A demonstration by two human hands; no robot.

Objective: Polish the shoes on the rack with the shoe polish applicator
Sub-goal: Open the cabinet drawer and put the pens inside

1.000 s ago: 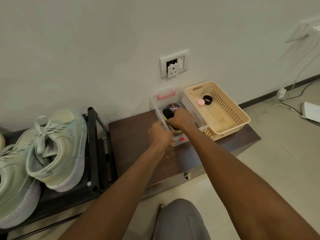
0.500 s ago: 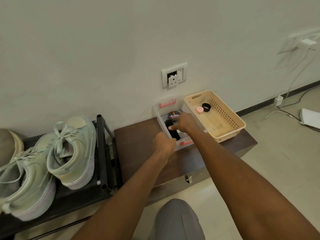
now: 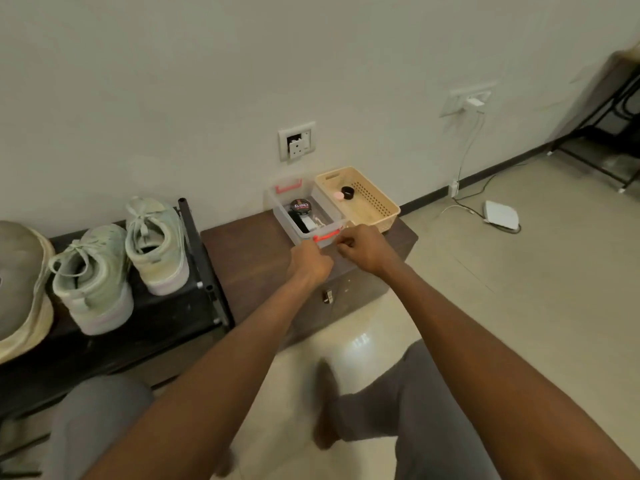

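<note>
Both hands sit at the near end of the clear box on the brown chest. The left hand and right hand are curled; whether they pinch anything I cannot tell. A polish tin lies in the box — a beige basket touches its right side. The green shoes stand on the black rack, well left, floor open to the right.

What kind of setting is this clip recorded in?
Probably a home, perhaps an entryway: pale green lace-up sneakers sit on a black metal shoe rack against a plain wall, with a white wall socket and a glossy tiled floor.
</note>
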